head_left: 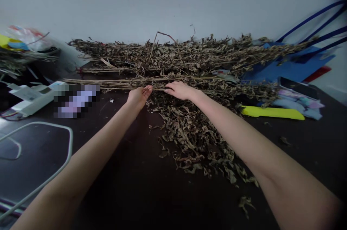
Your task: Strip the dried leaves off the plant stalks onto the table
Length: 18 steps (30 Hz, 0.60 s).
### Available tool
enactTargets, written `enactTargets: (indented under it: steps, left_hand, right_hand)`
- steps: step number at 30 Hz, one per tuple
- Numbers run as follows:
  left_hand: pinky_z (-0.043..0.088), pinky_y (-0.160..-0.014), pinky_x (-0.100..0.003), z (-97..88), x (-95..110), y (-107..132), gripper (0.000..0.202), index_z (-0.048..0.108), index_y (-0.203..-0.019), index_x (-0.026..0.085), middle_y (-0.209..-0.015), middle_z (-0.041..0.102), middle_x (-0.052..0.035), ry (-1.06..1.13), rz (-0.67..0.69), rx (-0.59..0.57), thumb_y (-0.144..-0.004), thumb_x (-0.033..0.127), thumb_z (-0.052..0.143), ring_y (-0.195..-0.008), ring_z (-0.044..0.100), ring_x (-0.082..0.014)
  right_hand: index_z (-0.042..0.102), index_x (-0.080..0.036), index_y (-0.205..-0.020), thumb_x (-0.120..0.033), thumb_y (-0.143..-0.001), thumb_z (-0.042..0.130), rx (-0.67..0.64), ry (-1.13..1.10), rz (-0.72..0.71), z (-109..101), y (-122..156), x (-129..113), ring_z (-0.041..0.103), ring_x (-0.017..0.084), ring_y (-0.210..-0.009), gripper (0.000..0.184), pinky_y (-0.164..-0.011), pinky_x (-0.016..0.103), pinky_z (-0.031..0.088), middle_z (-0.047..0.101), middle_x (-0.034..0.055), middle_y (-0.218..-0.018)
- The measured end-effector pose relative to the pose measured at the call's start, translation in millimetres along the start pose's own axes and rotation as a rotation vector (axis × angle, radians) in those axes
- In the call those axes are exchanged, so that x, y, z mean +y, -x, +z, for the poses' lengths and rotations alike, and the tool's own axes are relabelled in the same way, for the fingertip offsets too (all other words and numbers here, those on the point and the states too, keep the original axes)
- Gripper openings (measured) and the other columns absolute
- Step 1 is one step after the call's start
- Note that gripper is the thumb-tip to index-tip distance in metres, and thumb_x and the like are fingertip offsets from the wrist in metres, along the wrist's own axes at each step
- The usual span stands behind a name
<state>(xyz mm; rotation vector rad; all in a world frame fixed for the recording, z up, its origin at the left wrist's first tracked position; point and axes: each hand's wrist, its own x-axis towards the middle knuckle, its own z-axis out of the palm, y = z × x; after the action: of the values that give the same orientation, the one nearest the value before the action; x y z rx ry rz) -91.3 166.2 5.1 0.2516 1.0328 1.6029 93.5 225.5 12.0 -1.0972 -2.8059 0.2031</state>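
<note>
Long dried plant stalks (pixel 119 81) with withered leaves lie crosswise in front of me. My left hand (pixel 138 97) is closed at one of the front stalks, with its fingers bent toward the stem. Just to its right, my right hand (pixel 179 90) has its fingers curled over the same front stalks, palm down. A thin stem runs between the two hands. Below my right hand and forearm, a heap of loose dried leaves (pixel 187 132) spreads over the dark table (pixel 130 179). My right forearm covers part of that heap.
A thick bundle of dried stalks (pixel 168 54) lies along the wall. A white power strip (pixel 38 96) and a white cable (pixel 71 139) are on the left. On the right are a yellow-green tool (pixel 273 112), a phone (pixel 298 88) and a blue bag (pixel 287 65).
</note>
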Motion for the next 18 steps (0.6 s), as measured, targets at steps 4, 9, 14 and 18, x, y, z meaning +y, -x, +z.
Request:
enactTargets:
  steps: [4,9,14,18]
  left_hand:
    - [0.051,-0.068,-0.023,-1.1,0.2,15.0,0.022,0.054,-0.092,0.011,-0.074,0.065,-0.009,0.018,0.078,-0.032,-0.088,0.003,0.035,-0.066,0.063,-0.0123]
    - [0.051,-0.076,-0.031,1.8,6.4,28.0,0.016,0.053,-0.085,0.014,-0.074,0.067,-0.0076,-0.006,0.142,-0.12,-0.084,0.003,0.042,-0.068,0.065,-0.0137]
    - [0.051,-0.077,-0.032,8.5,23.2,32.7,0.015,0.052,-0.082,0.017,-0.07,0.067,-0.0043,-0.028,0.226,-0.182,-0.085,0.006,0.043,-0.069,0.064,-0.0139]
    - [0.053,-0.069,-0.029,13.1,34.6,35.8,0.017,0.05,-0.081,0.02,-0.068,0.067,-0.0022,-0.104,0.344,-0.226,-0.086,0.006,0.04,-0.065,0.062,-0.0133]
  right_hand:
    - [0.057,-0.023,-0.114,-0.062,-0.088,0.013,0.024,-0.076,0.081,-2.8,-2.7,9.2,0.057,0.023,-0.103,0.064,-0.087,0.034,0.042,0.062,0.0079,-0.112]
    - [0.053,-0.022,-0.12,-0.062,-0.088,0.012,0.129,-0.134,0.111,-17.0,6.1,15.2,0.055,0.023,-0.107,0.066,-0.089,0.034,0.041,0.06,0.0069,-0.118]
    - [0.052,-0.019,-0.121,-0.051,-0.094,0.017,0.252,-0.145,0.091,-28.7,29.0,16.7,0.057,0.019,-0.104,0.055,-0.086,0.031,0.041,0.062,0.0056,-0.114]
    - [0.063,-0.016,-0.102,-0.049,-0.093,0.021,0.254,-0.112,0.111,-35.1,50.3,28.8,0.062,0.019,-0.087,0.054,-0.074,0.028,0.043,0.068,0.0063,-0.095]
